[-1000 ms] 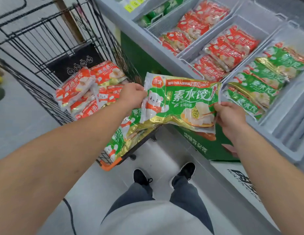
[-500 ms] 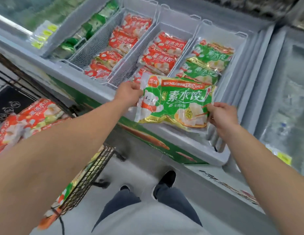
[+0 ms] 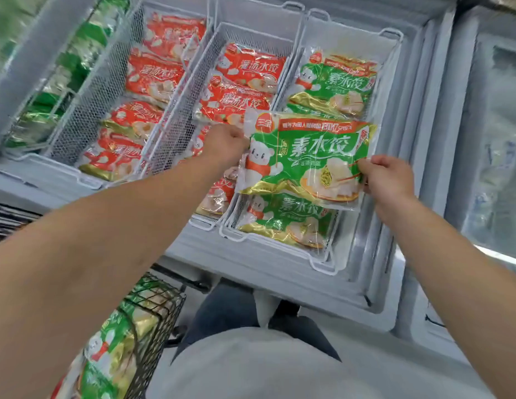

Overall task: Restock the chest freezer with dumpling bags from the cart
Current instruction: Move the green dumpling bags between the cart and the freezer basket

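Observation:
I hold a green dumpling bag (image 3: 305,156) flat over the rightmost white wire basket (image 3: 323,262) of the open chest freezer (image 3: 280,283). My left hand (image 3: 226,144) grips the bag's left edge and my right hand (image 3: 387,175) pinches its right edge. Below it in that basket lie more green bags, one near (image 3: 282,220) and one far (image 3: 334,82). The black wire cart (image 3: 153,318) at the lower left still holds green bags (image 3: 107,355).
Two baskets to the left hold red dumpling bags (image 3: 239,90), (image 3: 153,76). A further basket of green packs (image 3: 43,110) is at the far left. A closed glass lid (image 3: 493,139) covers the freezer section on the right. My legs stand against the freezer front.
I have turned from the cart to the freezer and carried the green bag forward. It now hovers over the basket of green bags instead of beside the cart.

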Tool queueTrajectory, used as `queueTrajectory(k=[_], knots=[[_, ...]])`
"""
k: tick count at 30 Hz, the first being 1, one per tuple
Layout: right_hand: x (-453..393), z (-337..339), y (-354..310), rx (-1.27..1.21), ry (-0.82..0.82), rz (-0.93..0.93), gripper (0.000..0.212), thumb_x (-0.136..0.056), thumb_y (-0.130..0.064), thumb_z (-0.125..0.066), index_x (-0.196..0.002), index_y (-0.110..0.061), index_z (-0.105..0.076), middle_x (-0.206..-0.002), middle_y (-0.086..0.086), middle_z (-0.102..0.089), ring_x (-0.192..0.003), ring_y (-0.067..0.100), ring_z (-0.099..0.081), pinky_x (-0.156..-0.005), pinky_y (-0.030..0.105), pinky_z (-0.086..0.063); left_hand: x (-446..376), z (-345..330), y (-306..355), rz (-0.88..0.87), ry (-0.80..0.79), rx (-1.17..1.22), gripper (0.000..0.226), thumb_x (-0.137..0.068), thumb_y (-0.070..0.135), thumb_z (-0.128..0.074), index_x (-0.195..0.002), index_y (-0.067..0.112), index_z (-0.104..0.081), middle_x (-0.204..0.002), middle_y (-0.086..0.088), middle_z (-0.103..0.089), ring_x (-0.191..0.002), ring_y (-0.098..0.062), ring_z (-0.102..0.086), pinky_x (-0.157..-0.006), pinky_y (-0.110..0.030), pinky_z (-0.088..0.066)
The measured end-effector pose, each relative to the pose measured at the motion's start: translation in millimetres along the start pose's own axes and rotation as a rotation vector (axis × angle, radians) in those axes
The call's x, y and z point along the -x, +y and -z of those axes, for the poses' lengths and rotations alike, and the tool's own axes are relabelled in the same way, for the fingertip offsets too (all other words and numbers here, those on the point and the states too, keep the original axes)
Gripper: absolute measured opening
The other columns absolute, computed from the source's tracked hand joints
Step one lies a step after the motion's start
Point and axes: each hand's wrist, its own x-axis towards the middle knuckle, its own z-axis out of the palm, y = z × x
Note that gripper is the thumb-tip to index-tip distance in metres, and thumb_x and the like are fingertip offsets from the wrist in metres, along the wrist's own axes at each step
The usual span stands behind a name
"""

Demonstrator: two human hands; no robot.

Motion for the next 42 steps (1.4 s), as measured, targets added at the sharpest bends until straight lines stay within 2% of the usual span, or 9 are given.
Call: queueTrajectory(k=[6, 12, 16, 21, 27, 29, 31, 34, 42], knots=[[-34.5, -18.7, -1.2, 0.014, 0.113, -0.110, 0.011, -0.078, -0.025, -0.069, -0.069, -0.022, -0.064, -0.083, 0.003, -0.072, -0.081, 0.025, -0.069, -0.080, 0.046, -0.057, -63.9, -14.3, 25.6, -0.022, -0.139, -0.074, 0.020, -0.086, 0.007, -0.067, -0.067, 0.014, -0.062, -0.076, -0.012, -0.065, -0.069, -0.023, -0.059, -0.069, -0.041, -0.056], [-72.2, -29.4, -3.5, 0.057, 0.199, -0.167, 0.020, -0.089, -0.015, -0.066, -0.071, -0.021, -0.060, -0.073, -0.001, -0.063, -0.070, 0.015, -0.057, -0.067, 0.031, -0.049, -108.1, -41.5, 33.6, -0.001, -0.222, -0.104, 0.012, -0.084, 0.008, -0.067, -0.072, 0.009, -0.067, -0.077, -0.014, -0.066, -0.073, -0.027, -0.064, -0.077, -0.052, -0.060], [-106.1, -36.4, -5.5, 0.077, 0.215, -0.170, 0.003, -0.092, -0.013, -0.064, -0.091, -0.015, -0.065, -0.073, -0.006, -0.058, -0.062, 0.003, -0.050, -0.043, 0.006, -0.037, -132.4, -62.7, 34.9, 0.041, -0.238, -0.108, 0.017, -0.086, 0.006, -0.066, -0.070, 0.014, -0.064, -0.074, -0.005, -0.065, -0.070, -0.022, -0.060, -0.071, -0.040, -0.058], [-155.8, -51.6, -9.8, 0.146, 0.219, -0.188, 0.015, -0.085, -0.017, -0.063, -0.071, -0.012, -0.061, -0.077, 0.008, -0.064, -0.072, 0.017, -0.056, -0.065, 0.030, -0.049, -174.8, -88.6, 39.0, 0.046, -0.196, -0.198, 0.019, -0.082, 0.014, -0.067, -0.063, 0.018, -0.064, -0.064, 0.001, -0.062, -0.068, -0.024, -0.061, -0.074, -0.042, -0.060], [-206.3, -68.3, -17.5, 0.205, 0.241, -0.154, 0.014, -0.083, -0.020, -0.060, -0.069, -0.018, -0.058, -0.070, -0.004, -0.061, -0.075, 0.018, -0.059, -0.068, 0.027, -0.046, -209.9, -110.4, 50.2, 0.014, -0.190, -0.243, 0.014, -0.086, 0.008, -0.059, -0.075, 0.012, -0.067, -0.069, -0.004, -0.062, -0.066, -0.024, -0.059, -0.062, -0.032, -0.052], [-215.7, -72.4, -15.1, 0.298, 0.179, -0.145, 0.005, -0.083, -0.022, -0.062, -0.085, -0.019, -0.066, -0.084, -0.001, -0.068, -0.083, 0.019, -0.063, -0.068, 0.023, -0.046, -214.8, -115.3, 52.5, -0.041, -0.213, -0.375, 0.014, -0.087, 0.008, -0.057, -0.087, 0.008, -0.071, -0.083, -0.008, -0.068, -0.080, -0.026, -0.064, -0.071, -0.032, -0.052], [-219.0, -80.4, -7.9, 0.452, 0.016, -0.105, 0.044, -0.075, -0.035, -0.074, -0.113, -0.017, -0.063, -0.109, 0.002, -0.068, -0.095, 0.018, -0.062, -0.074, 0.020, -0.050, -213.3, -118.0, 51.3, -0.185, -0.232, -0.624, 0.025, -0.089, 0.010, -0.056, -0.112, 0.005, -0.065, -0.111, -0.014, -0.066, -0.102, -0.029, -0.062, -0.087, -0.035, -0.049], [-217.7, -95.0, 6.0, 0.687, -0.179, -0.013, 0.089, -0.074, -0.043, -0.078, -0.147, -0.017, -0.035, -0.149, 0.010, -0.042, -0.134, 0.030, -0.044, -0.112, 0.041, -0.039, -205.1, -124.3, 37.9, -0.424, -0.348, -0.804, 0.055, -0.090, 0.012, -0.060, -0.141, 0.005, -0.044, -0.141, -0.017, -0.049, -0.125, -0.034, -0.049, -0.103, -0.041, -0.045], [-210.9, -101.6, 37.0, 0.811, -0.252, 0.075, 0.089, -0.090, -0.038, -0.067, -0.157, -0.009, -0.016, -0.164, 0.012, -0.016, -0.152, 0.029, -0.012, -0.121, 0.034, -0.011, -203.0, -135.7, 17.0, -0.455, -0.632, -0.987, 0.083, -0.095, 0.058, -0.047, -0.157, 0.017, -0.011, -0.166, -0.010, 0.004, -0.153, -0.032, -0.001, -0.114, -0.060, -0.033]])
